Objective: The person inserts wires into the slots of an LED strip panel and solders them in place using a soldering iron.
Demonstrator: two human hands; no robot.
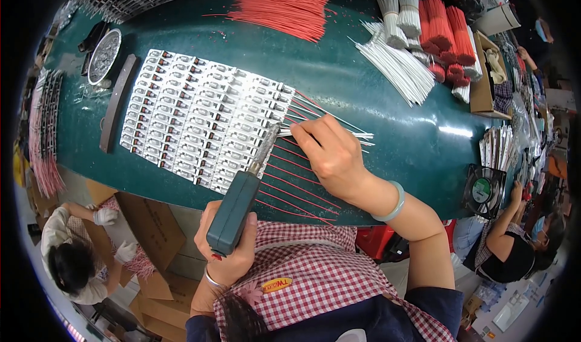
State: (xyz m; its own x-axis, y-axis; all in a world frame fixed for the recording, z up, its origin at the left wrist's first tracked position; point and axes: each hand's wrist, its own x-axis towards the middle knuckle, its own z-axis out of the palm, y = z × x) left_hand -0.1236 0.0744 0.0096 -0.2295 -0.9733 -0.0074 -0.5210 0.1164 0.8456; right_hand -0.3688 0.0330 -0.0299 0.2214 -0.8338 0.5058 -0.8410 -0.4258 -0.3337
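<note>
By the counter's (423, 163) near edge, left hand (242, 258) clasps green-handled tool (233, 214), right hand (334, 154) pinches white wires (284, 132), seemingly soldering, next needing steadiness.

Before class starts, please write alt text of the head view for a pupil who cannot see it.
A person's left hand grips a green-handled tool, its metal tip near the right edge of a panel of small white parts, where the right hand pinches white wires. Heaped red wires lie farther back on the green table.
</note>
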